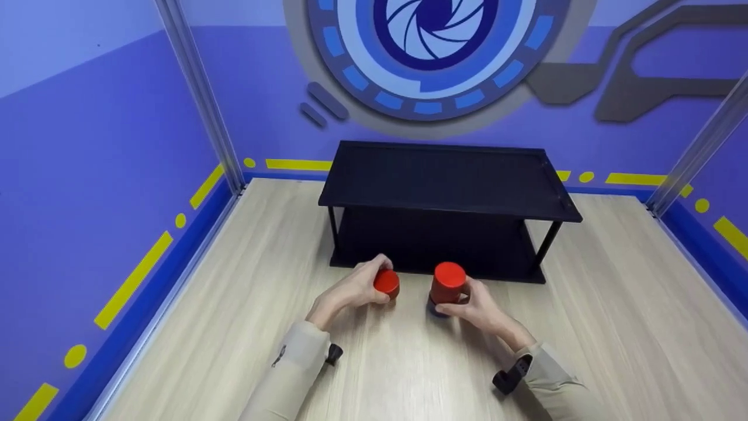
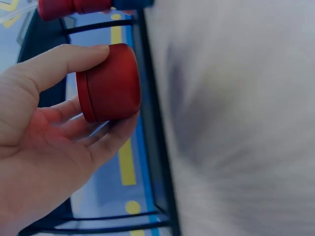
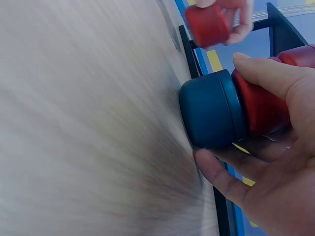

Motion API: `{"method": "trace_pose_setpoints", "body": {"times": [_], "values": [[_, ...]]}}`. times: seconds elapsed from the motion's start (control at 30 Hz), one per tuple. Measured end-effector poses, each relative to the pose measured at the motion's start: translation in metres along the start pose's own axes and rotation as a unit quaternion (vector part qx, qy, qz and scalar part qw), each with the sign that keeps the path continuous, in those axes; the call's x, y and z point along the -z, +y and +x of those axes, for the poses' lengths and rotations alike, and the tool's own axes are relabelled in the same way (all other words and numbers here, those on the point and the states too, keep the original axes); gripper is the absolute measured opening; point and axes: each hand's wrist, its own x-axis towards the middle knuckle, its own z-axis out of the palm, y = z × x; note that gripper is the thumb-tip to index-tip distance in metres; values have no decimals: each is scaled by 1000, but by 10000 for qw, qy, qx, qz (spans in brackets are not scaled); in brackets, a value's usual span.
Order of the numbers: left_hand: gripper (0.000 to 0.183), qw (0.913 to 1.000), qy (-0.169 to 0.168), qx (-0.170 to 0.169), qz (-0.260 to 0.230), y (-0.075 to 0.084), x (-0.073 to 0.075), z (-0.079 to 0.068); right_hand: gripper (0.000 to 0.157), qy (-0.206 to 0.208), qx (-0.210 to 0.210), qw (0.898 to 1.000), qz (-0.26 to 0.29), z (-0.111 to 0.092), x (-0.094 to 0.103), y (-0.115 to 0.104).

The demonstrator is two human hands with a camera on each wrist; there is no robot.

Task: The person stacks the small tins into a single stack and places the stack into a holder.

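Note:
Two round, lidded canister-like pieces stand out by colour: red and dark blue. My left hand [image 1: 356, 286] grips a single red canister [image 2: 109, 83] between thumb and fingers, close to the tabletop; whether it touches the wood I cannot tell. To its right, my right hand [image 1: 482, 307] holds an upright stack, with a dark blue canister [image 3: 209, 110] at the bottom and a red canister [image 3: 258, 103] directly on it. Another red piece [image 3: 300, 55] tops the stack. The right thumb lies on the middle red one, and a lower finger reaches the blue one's base.
Just behind both hands stands a black two-level shelf [image 1: 444, 178] with thin corner posts. Light wood tabletop [image 1: 234, 304] surrounds it. Blue panels [image 1: 117, 152] with yellow marks and metal corner rails [image 1: 201, 96] enclose the space.

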Motion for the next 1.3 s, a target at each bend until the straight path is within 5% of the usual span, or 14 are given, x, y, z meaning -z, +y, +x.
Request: {"method": "trace_pose_setpoints", "body": {"times": [0.33, 1.3], "values": [[55, 9974, 393, -599, 1, 36, 4, 15, 52, -18, -45, 10000, 52, 0, 1, -1], [54, 9888, 273, -1467, 50, 95, 3, 37, 53, -14, 126, 9997, 193, 2, 0, 3]]}}
